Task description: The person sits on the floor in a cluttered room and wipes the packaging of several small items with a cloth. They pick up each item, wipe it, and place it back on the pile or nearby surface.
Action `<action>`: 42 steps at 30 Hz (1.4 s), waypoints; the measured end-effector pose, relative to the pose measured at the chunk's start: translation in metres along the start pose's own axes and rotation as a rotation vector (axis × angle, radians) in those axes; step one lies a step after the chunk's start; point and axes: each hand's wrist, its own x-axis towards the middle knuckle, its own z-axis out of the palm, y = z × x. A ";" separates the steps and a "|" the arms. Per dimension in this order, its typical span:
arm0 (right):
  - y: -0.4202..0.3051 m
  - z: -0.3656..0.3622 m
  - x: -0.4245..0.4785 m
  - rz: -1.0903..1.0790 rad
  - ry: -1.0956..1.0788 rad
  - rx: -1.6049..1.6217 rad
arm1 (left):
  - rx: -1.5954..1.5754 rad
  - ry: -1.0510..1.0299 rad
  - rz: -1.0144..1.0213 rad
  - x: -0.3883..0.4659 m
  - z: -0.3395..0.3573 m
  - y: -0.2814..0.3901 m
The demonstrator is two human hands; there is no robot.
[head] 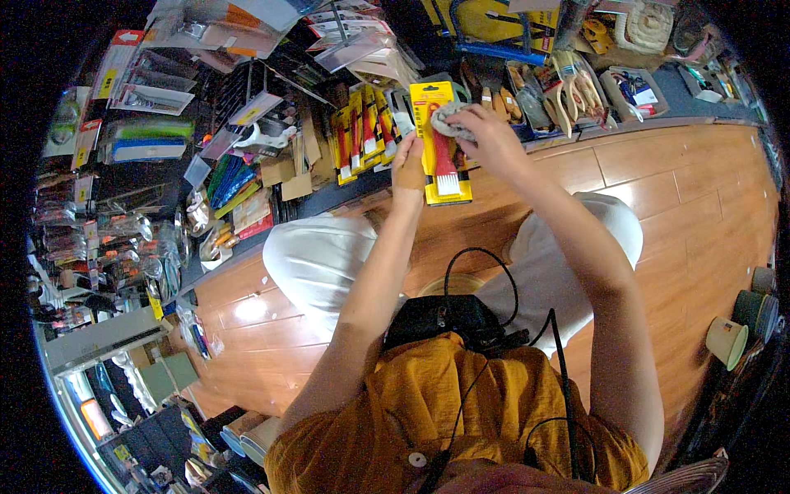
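Observation:
My left hand [408, 163] grips the left edge of a yellow blister-card package [460, 192], held up in front of the low shelf. Inside the package is a brush with a red handle [443, 154] and white bristles, pointing down. A crumpled grey cloth [453, 121] is bunched in my right hand [490, 137] and lies against the upper part of the package. Left of it, several similar yellow-carded brushes [369, 133] with red handles lean together on the shelf.
Wooden-handled paintbrushes [574, 86] fill a bin at the right. Blue-framed saws [500, 52] lie behind. Packaged tools hang from racks [247, 92] at the left. A low stool [453, 284] shows between my knees. Pots [728, 343] stand on the wood-look floor [673, 204] at the right.

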 end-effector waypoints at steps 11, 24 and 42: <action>-0.013 -0.003 -0.013 0.036 -0.108 0.061 | 0.036 -0.124 0.005 -0.002 -0.011 0.002; 0.020 -0.022 0.006 0.041 0.159 -0.224 | 0.295 -0.320 0.062 -0.025 0.009 -0.021; -0.008 0.010 -0.008 -0.275 -0.148 -0.285 | -0.131 -0.137 -0.380 -0.013 -0.009 -0.023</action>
